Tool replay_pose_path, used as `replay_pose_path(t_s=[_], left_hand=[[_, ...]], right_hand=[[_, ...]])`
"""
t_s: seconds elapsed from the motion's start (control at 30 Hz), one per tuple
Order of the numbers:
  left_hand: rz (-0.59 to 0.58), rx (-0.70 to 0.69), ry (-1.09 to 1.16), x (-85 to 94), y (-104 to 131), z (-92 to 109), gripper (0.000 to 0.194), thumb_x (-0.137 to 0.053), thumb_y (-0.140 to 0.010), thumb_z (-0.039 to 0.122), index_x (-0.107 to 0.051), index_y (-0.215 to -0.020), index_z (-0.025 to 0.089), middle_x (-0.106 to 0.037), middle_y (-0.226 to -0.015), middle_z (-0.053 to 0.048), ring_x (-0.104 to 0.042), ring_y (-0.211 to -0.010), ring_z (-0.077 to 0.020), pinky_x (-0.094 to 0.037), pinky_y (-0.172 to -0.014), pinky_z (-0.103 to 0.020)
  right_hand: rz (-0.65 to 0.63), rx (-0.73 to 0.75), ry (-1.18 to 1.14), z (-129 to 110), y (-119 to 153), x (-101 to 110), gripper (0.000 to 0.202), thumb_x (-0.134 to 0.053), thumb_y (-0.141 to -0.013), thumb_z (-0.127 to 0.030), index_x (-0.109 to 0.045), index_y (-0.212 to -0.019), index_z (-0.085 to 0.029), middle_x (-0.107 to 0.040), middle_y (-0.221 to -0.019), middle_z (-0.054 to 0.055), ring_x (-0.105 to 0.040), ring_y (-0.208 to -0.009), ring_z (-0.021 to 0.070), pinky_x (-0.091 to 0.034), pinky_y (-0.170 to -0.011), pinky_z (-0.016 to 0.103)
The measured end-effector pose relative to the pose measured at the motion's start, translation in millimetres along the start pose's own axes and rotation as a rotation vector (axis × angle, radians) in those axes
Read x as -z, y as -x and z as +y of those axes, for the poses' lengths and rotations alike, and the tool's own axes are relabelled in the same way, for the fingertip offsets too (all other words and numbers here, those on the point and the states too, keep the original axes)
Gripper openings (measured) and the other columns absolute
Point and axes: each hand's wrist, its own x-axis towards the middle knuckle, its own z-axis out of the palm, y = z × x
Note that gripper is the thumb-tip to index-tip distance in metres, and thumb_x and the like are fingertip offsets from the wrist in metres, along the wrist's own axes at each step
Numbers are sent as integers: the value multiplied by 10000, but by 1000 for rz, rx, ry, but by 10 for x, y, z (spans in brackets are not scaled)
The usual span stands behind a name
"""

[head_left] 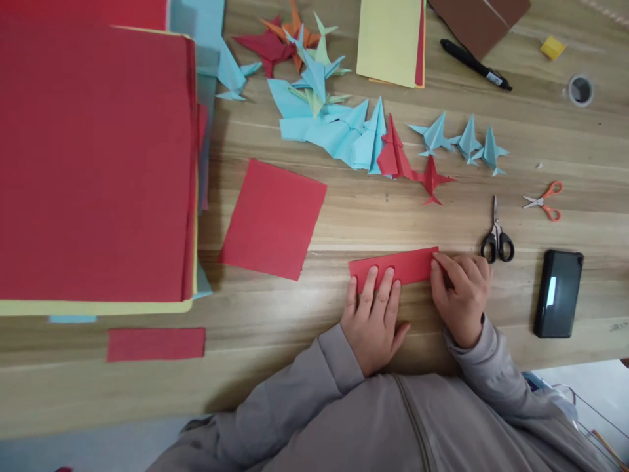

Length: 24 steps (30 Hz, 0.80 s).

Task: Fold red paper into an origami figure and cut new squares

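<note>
A folded strip of red paper (415,265) lies on the wooden table in front of me. My left hand (373,314) rests flat on its left part, fingers stretched out over the paper. At the strip's right end my right hand (462,288) pinches the edge between thumb and forefinger, the other fingers curled in. A loose red paper square (275,219) is to the left of my hands. Just beyond my right hand lie black-handled scissors (496,239), with smaller orange-handled scissors (545,201) farther right.
Large red sheets (93,164) are stacked at the left, above another red strip (156,344). Folded paper planes (363,134) and bird-like shapes (469,141) spread across the back. A black phone-like device (559,294), a pen (476,64) and a tape roll (580,90) are at the right.
</note>
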Motion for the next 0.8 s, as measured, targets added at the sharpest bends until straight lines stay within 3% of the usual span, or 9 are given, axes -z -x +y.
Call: replay_pose_path(t_s=[0.13,0.23,0.33,0.43,0.8], left_hand=[[17,7,-1,-9,-2,6,641,-497,-853,477,-482,-1348,70,-467,-1413,-202,-302,-1392,-373,-142,-1141,-574],[20,4,-13,-12,-7,9,640,-498,-855,471,-477,-1354,70,-459,-1421,-199,-307,-1389,-374,-151,-1138,-573],[19,2,-34,-15,-10,9,649,-484,-859,481,-471,-1360,69,-446,-1434,-184,-315,-1384,-374,-153,-1140,-566],[20,-1,-55,-22,-15,8,656,-473,-861,495,-472,-1361,70,-436,-1444,-174,-318,-1383,-370,-163,-1139,-559],[38,-23,-79,-68,-32,-37,682,-478,-857,515,-460,-1374,71,-408,-1463,-174,-322,-1380,-373,-207,-1122,-554]], right_hand=[[37,49,101,-82,16,45,207,-639,-804,-319,-694,-995,-260,-651,-920,77,-557,-922,250,-409,-862,438],[15,191,73,-165,45,80,205,-643,-808,-290,-670,-1009,-260,-639,-1146,82,-539,-1097,276,-365,-977,494],[-100,401,-20,-204,80,88,193,-585,-854,-215,-653,-1029,-259,-670,-1127,50,-559,-1121,234,-313,-1054,496],[-184,490,-39,-179,103,78,224,-526,-891,-192,-642,-1071,-257,-686,-1105,42,-575,-1108,210,-303,-1073,494],[-64,556,-1,-175,142,9,190,-530,-894,-175,-664,-1028,-174,-705,-1048,73,-594,-1027,218,-363,-1016,459]])
